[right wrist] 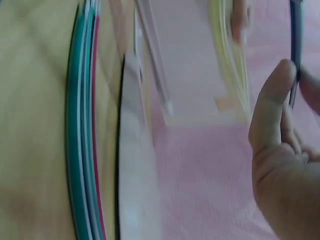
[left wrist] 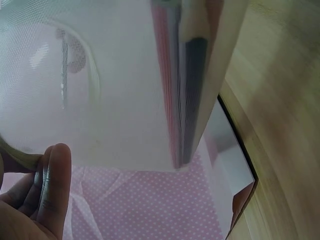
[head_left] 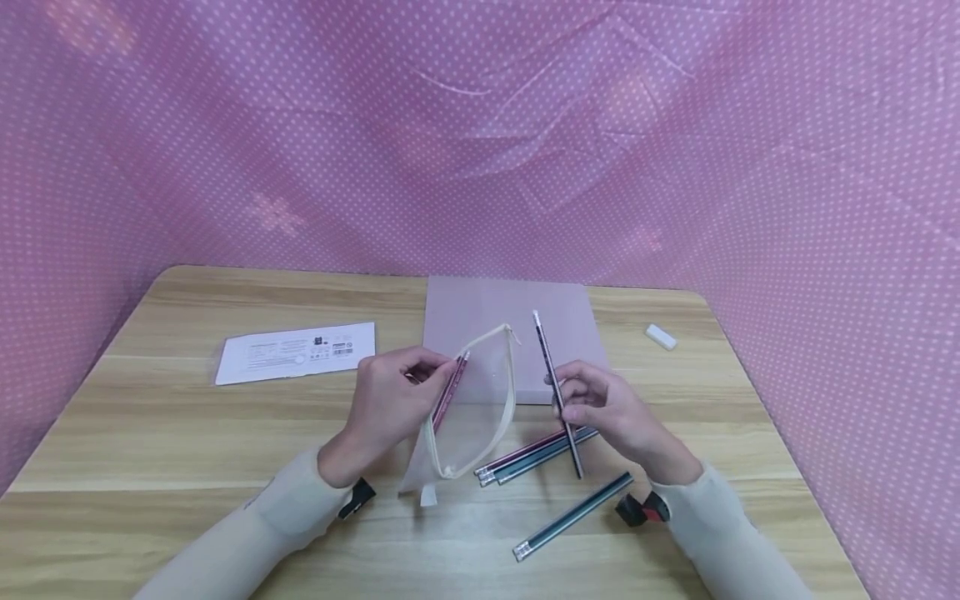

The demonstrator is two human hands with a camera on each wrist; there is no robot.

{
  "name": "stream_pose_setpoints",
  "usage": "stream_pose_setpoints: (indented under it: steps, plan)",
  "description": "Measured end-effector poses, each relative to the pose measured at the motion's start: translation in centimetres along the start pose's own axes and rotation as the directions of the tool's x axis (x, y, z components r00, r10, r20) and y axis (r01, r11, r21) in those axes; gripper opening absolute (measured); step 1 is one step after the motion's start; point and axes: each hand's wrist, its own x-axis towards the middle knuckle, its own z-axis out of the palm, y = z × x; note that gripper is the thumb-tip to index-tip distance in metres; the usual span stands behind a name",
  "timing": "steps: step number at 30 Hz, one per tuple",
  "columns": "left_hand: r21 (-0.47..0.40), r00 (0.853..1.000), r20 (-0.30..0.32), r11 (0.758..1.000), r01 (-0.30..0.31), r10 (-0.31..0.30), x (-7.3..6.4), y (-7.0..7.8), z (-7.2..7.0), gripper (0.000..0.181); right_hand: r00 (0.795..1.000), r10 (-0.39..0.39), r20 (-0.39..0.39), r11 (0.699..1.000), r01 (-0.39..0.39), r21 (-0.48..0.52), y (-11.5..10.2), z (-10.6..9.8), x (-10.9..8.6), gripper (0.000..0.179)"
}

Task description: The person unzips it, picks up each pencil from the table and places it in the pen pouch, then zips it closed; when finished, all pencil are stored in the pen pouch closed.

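Note:
My left hand [head_left: 390,400] grips the rim of a translucent zip pouch [head_left: 480,421], whose zipped mouth gapes toward the right. Inside the pouch, dark red pencils [head_left: 451,392] lean against its left side, near my fingers. My right hand [head_left: 611,408] pinches a dark pencil [head_left: 552,367] with its white eraser end up, to the right of the pouch and apart from it. Below that hand, several red and teal pencils [head_left: 534,457] lie bunched on the table. One teal pencil [head_left: 573,517] lies by itself closer to the front.
Behind the pouch is a flat, pale box-like block [head_left: 513,308]. A white printed packet [head_left: 300,352] lies at the left, and a small white eraser [head_left: 661,337] at the far right. Pink dotted cloth [head_left: 480,150] surrounds the wooden table [head_left: 187,442] at the back and sides.

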Motion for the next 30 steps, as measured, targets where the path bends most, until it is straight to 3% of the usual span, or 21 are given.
stream_pose_setpoints:
  steps: [4, 9, 17, 24, 30]
  plan:
    - [0.005, 1.000, -0.010, 1.000, -0.015, 0.015, 0.0, 0.0, 0.0, 0.004, 0.994, 0.108, -0.023, 0.994, -0.108, -0.002, 0.2, 1.9, 0.6, 0.036]
    - [0.020, 0.999, -0.027, 0.999, -0.031, 0.032, -0.3, 0.0, 0.1, 0.004, 0.974, 0.223, -0.047, 0.975, -0.223, 0.005, 0.3, 3.9, 1.2, 0.048]
    - [0.079, 0.989, -0.074, 0.989, -0.124, 0.130, -0.5, 0.1, 0.2, 0.005, 0.965, 0.262, -0.021, 0.964, -0.261, 0.048, -0.1, 5.7, 1.8, 0.051]
    - [0.050, 0.975, -0.051, 0.975, -0.216, 0.218, -0.8, 0.3, 0.6, 0.006, 0.935, 0.324, -0.142, 0.942, -0.305, 0.139, -0.4, 6.8, 3.2, 0.059]
    - [0.051, 0.962, -0.052, 0.963, -0.265, 0.267, -1.1, 0.4, 1.1, 0.007, 0.927, 0.324, -0.191, 0.944, -0.303, 0.134, -0.4, 7.6, 4.0, 0.059]
